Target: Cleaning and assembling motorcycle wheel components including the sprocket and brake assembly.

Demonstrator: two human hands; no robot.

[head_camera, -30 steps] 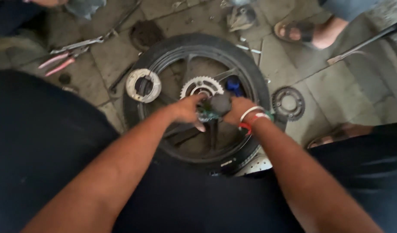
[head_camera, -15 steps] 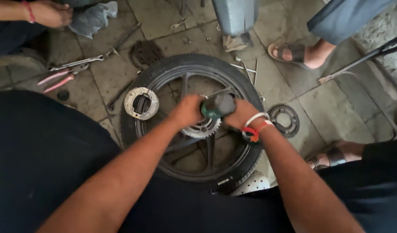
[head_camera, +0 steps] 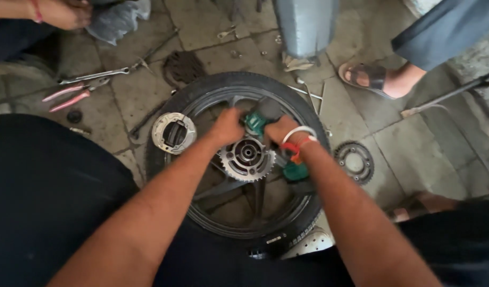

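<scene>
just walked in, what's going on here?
A person crouches over a motorcycle wheel lying flat on the paved floor. Both hands work at the hub: the left hand and right hand grip a green power tool just above the sprocket. A brake plate rests on the tyre's left side, a loose sprocket lies to the right, and red-handled pliers lie on the floor to the left.

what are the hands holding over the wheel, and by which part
Both hold a green and black power tool above the sprocket. The right hand wraps its body; the left hand steadies the front end. The exact grip is blurred.
</scene>
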